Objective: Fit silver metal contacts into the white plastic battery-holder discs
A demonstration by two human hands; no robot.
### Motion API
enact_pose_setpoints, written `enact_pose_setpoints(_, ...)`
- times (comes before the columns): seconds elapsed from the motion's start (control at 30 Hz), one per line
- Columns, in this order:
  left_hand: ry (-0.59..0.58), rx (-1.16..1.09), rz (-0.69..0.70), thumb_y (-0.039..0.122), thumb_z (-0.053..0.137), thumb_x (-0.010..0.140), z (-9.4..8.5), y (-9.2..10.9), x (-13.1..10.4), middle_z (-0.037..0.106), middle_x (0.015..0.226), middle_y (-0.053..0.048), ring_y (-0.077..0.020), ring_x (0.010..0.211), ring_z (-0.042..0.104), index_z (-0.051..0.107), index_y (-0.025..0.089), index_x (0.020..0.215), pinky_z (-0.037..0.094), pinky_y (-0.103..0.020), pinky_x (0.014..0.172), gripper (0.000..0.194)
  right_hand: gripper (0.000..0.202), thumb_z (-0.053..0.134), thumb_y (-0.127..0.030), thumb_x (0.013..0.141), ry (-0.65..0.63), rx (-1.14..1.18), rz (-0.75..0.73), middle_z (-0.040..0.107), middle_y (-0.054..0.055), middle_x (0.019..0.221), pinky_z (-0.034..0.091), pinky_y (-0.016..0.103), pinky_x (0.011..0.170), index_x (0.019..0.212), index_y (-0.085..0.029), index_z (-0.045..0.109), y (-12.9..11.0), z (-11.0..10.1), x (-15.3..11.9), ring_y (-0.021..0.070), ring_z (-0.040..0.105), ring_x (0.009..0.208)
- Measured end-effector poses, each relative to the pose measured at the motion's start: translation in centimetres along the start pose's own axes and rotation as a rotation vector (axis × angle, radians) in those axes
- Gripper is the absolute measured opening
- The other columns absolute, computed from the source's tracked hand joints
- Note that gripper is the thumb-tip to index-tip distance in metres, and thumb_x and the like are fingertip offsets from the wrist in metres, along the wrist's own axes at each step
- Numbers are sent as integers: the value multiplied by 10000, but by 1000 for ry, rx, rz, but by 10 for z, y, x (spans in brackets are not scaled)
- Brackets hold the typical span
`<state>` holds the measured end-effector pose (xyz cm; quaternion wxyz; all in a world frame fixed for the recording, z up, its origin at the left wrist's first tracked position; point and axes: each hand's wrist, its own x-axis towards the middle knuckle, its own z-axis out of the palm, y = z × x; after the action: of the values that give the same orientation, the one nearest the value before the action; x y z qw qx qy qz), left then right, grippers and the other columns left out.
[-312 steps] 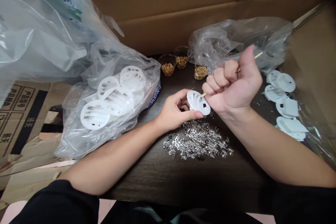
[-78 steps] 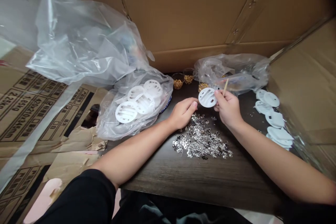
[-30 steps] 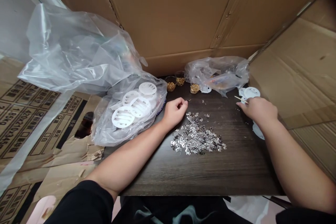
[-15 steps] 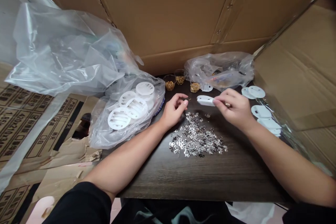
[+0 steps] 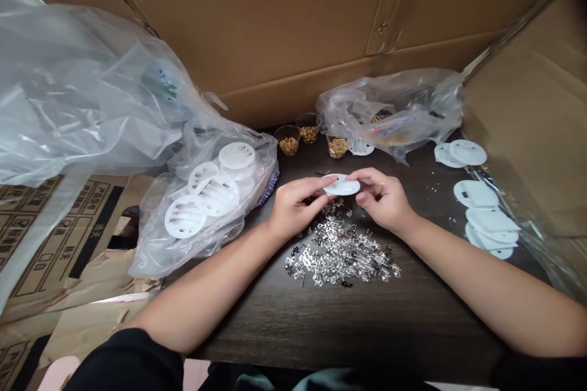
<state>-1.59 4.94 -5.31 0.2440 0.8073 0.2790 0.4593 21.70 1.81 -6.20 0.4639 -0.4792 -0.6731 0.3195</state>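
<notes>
A round white plastic disc (image 5: 343, 186) is held between both hands above a pile of small silvery metal pieces (image 5: 343, 244). Fingers and thumb of my left hand (image 5: 298, 203) grip its left edge. My right hand (image 5: 383, 197) has its fingertips on the disc's right side, the thumb just below, and a ring on one finger. A thin dark pin-like piece lies just behind the disc. Whether a small part is pinched in either hand is too small to tell.
Clear cups of gold-coloured pieces (image 5: 288, 145) stand at the back. White discs lie on a plastic bag (image 5: 151, 250) at left, and more white discs (image 5: 477, 193) lie at right. Another bag (image 5: 398, 110) sits behind. Cardboard walls (image 5: 275, 24) enclose the dark table (image 5: 275, 330).
My right hand has brought the disc left and turned its flat face upward. My left hand now grips it too. The view has shifted slightly.
</notes>
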Motion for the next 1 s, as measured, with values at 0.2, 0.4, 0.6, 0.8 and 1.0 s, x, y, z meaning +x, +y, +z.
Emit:
enact_pose_setpoints(0.2, -35, 23, 47, 394, 845, 830, -2, 2, 2, 774, 1193, -111, -142, 861, 733, 691, 219, 1323, 613, -245, 672, 545, 468, 627, -516, 970, 2, 48, 31, 593, -17, 633, 346, 328, 452, 1379, -289, 641, -3, 2, -1, 141, 407, 442)
enact_pose_setpoints(0.4, 5, 71, -29, 451, 830, 837, 0, -1, 0, 771, 1086, -88, -119, 761, 696, 606, 212, 1406, 578, -222, 627, 658, 522, 591, -471, 989, 18, 76, 62, 742, 44, 899, 422, 347, 443, 1488, -317, 580, -4, 7, -2, 143, 466, 458)
enact_pose_setpoints(0.6, 7, 54, -75, 495, 851, 799, 2, -3, 0, 749, 1030, -69, -119, 731, 677, 595, 209, 1381, 577, -237, 629, 697, 493, 618, -482, 985, 37, 83, 61, 774, 81, 1148, 557, 392, 569, 1439, -288, 630, 0, 8, 0, 197, 667, 642)
enact_pose_setpoints(0.8, -3, 17, -108, 489, 875, 773, 3, -4, 0, 714, 908, -29, -103, 670, 643, 591, 205, 1390, 577, -239, 622, 736, 451, 632, -479, 985, 14, 143, 68, 770, 96, 1221, 622, 403, 740, 1377, -257, 646, -3, 8, 2, 224, 743, 858)
enact_pose_setpoints(1.0, 41, -315, -264, 379, 838, 843, 5, -5, 0, 739, 1177, -96, -98, 756, 721, 563, 244, 1433, 591, -192, 613, 664, 341, 668, -506, 965, 82, 293, 84, 794, 78, 1021, 607, 346, 721, 1183, -249, 615, -1, 9, 2, 207, 754, 853)
